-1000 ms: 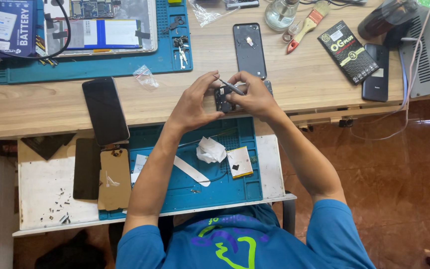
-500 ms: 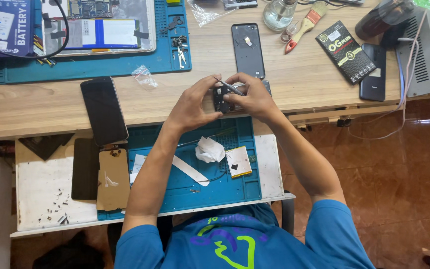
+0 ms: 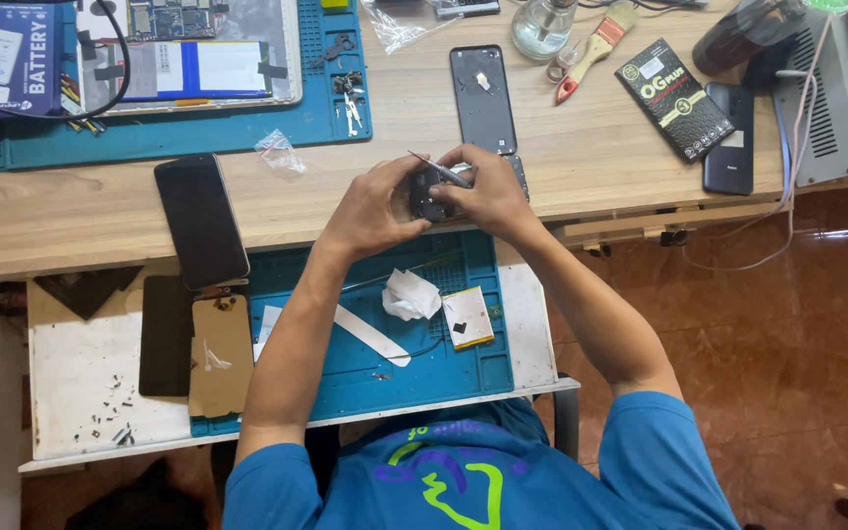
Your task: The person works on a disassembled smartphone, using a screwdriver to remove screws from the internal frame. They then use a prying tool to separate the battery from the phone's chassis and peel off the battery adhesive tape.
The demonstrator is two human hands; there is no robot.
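Wooden bench (image 3: 591,167) at twelve o'clock: left hand (image 3: 370,206) clasps a small dark device (image 3: 429,196), right hand (image 3: 488,191) pinches a thin metal tool (image 3: 439,170) against it; a slipped tip could gouge the part, whose details stay hidden beneath the fingers.

Phone (image 3: 200,218) lies left of the hands (image 3: 434,196), box (image 3: 673,98) right.

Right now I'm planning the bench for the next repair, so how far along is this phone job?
Done: one phone's back lies opened on the desk, and a battery sits loose on the blue mat. In hand: the left hand grips a small dark part while the right hand works it with a thin tool. Left: nothing looks reassembled.
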